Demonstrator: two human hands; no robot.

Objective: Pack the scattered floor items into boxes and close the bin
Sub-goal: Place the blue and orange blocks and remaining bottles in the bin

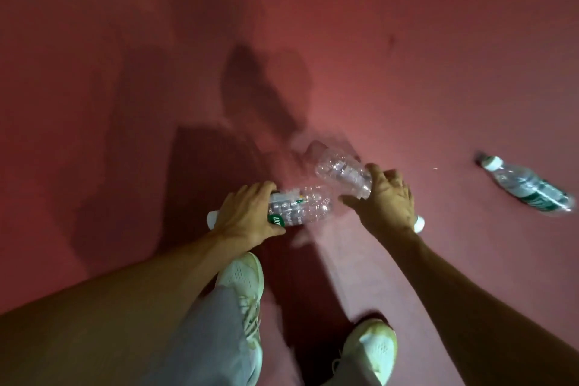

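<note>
Labelled bottle, frame centre: gripped by my left hand. Clear bottle just right of it: gripped by my right hand. Third bottle lies on the red floor, right edge.

Floor dull red-pink, smooth, matte, fills whole view. Light dim, warm. Brightest pinkish patch near floor middle and right, darker toward left edge and top corners. Overlapping dark shadows across middle and lower left, hard-edged near bottom edge, softer higher up. Paler strip runs diagonally between shadows toward bottom right. Small dark speck upper right.
</note>
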